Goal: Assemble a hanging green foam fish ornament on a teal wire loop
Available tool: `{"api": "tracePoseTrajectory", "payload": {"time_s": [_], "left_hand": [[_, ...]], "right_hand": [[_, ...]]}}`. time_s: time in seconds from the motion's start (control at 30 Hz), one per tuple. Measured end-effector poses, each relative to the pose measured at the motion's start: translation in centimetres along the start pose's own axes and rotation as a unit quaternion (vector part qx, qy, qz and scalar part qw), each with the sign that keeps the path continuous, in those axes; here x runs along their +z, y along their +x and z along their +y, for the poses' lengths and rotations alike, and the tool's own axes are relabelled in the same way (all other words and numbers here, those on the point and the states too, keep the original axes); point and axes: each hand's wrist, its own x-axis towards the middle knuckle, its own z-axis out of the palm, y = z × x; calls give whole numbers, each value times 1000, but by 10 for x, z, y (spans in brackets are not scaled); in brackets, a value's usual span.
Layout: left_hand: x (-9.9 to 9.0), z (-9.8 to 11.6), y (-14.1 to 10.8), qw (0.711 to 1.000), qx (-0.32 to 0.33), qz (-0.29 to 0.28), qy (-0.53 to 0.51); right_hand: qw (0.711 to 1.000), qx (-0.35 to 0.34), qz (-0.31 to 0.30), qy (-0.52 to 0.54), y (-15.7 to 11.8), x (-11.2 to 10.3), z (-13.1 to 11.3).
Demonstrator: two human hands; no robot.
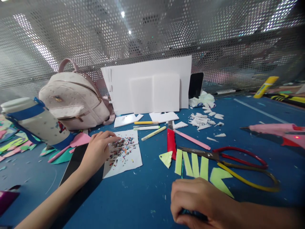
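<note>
My left hand [98, 149] reaches over a creased white paper [132, 159] strewn with tiny multicoloured bits [124, 146]. Its fingers are bent and close together at the left side of the pile; whether a bit is between them is too small to tell. My right hand [194, 200] is curled on the blue table at the lower right, its fingers wrapped round something dark that is mostly hidden. Just beyond it lie several light green strips [195, 164], with a green triangle [166, 158] to their left and a green bent piece [221, 181] to their right.
Scissors [214, 155], a red cutter [171, 143], markers [153, 133] and a pink glue gun [274, 129] lie around. White boards [147, 68] stand behind, beside a backpack [71, 98]. A bottle [38, 121] and a dark tablet [75, 160] are left; white scraps [202, 121] lie behind.
</note>
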Motion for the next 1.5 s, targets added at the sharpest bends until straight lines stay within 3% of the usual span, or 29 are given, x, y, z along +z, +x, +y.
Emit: {"api": "tracePoseTrajectory", "payload": {"time_s": [0.4, 0.63, 0.83, 1.2, 1.5], "left_hand": [[-11, -7, 0, 999, -36, 38, 15], [-2, 4, 3, 998, 46, -19, -39], [1, 12, 5, 997, 59, -32, -44], [1, 25, 17, 999, 34, -12, -40], [9, 22, 28, 999, -9, -12, -41]], "right_hand": [[1000, -6, 4, 3, -1, -1, -1], [1000, -3, 8, -3, -2, 0, -3], [1000, -13, 7, 0, -2, 3, 1], [1000, 3, -13, -18, -1, -1, -2], [997, -70, 28, -19, -7, 8, 10]]}}
